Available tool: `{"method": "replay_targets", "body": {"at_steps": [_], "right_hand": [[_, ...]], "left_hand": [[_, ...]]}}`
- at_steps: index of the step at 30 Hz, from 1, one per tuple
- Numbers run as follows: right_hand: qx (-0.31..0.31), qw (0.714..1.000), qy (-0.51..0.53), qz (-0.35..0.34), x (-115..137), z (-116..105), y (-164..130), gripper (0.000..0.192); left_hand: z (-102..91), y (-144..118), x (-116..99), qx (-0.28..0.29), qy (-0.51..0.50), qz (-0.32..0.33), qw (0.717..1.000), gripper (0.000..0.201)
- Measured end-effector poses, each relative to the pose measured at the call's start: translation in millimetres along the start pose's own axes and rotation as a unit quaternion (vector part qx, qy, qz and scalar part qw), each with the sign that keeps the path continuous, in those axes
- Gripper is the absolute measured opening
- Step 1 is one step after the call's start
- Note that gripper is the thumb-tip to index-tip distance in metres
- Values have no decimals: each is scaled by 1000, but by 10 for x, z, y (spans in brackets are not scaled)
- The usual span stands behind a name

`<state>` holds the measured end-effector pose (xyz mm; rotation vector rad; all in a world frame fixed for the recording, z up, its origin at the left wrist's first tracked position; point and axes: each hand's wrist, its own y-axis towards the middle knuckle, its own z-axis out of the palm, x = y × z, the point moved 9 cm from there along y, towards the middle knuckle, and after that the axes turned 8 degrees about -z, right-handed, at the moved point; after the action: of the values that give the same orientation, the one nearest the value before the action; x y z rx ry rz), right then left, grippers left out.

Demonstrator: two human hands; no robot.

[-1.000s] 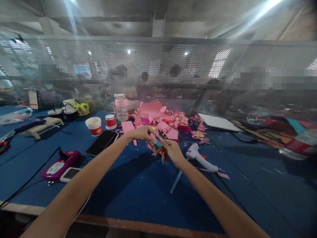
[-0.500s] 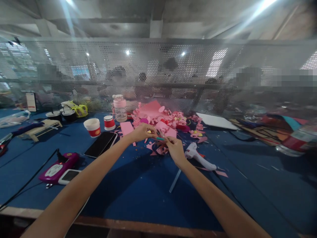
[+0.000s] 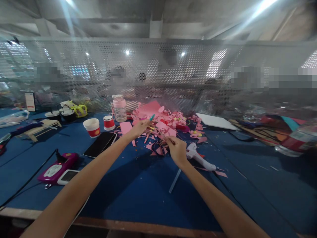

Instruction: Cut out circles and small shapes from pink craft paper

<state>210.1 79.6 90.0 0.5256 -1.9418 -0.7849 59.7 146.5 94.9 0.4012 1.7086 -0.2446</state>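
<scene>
My left hand (image 3: 141,128) is closed, with a small teal object (image 3: 152,117) sticking up from its fingers; its full shape is hidden. To its right, my right hand (image 3: 177,148) pinches the end of a thin pink paper strip (image 3: 158,134). The strip reaches left toward my left fingers, and I cannot tell whether they touch it. Both hands are above the near edge of a heap of pink paper scraps (image 3: 151,109). A white glue gun (image 3: 201,158) lies just right of my right hand.
A black phone (image 3: 100,144), paper cups (image 3: 92,127) and a pink-topped bottle (image 3: 119,107) stand or lie left of the heap. A purple power socket (image 3: 59,165) with a cable sits nearer. A perforated screen (image 3: 138,71) rises behind, with people beyond it.
The teal object has swung from lying between both hands to pointing up at my left fingers. My hands have moved slightly apart, and a pink strip now shows between them.
</scene>
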Motion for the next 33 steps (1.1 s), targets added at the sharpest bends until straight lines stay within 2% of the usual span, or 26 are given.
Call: {"method": "replay_targets", "body": {"at_steps": [2, 4, 7, 9, 11, 15, 18, 21, 24, 27, 30, 33], "right_hand": [[15, 991, -65, -115, 192, 7, -8, 26], [36, 976, -102, -190, 305, 59, -45, 26], [53, 962, -129, -236, 355, 115, -80, 28], [57, 957, -136, -248, 369, 125, -86, 27], [57, 956, -137, -252, 382, 116, -84, 26], [59, 956, -128, -256, 417, 96, -86, 22], [46, 956, -125, -261, 440, 66, -89, 19], [-5, 965, -121, -233, 398, -28, -67, 14], [-65, 981, -59, -175, 290, -134, -41, 35], [-92, 990, 58, -95, 130, -151, -12, 56], [-80, 984, 158, -6, -33, -73, 11, 55], [-25, 973, 212, 87, -172, 80, -1, 46]], "left_hand": [[97, -28, 207, 57, -38, -116, 991, 57], [235, -106, 341, 130, -35, -192, 972, 55], [394, -182, 366, 204, -20, -205, 957, 38], [432, -183, 360, 208, -28, -202, 957, 30], [425, -164, 362, 186, -45, -206, 960, 27], [376, -124, 352, 145, -53, -197, 968, 27], [356, -96, 344, 138, -41, -176, 974, 30], [349, -66, 325, 140, -29, -143, 979, 33], [350, -51, 294, 145, -32, -114, 982, 31], [357, -57, 271, 150, -42, -103, 982, 27], [362, -65, 251, 155, -26, -90, 983, 25], [353, -60, 269, 155, -13, -90, 984, 22]]}}
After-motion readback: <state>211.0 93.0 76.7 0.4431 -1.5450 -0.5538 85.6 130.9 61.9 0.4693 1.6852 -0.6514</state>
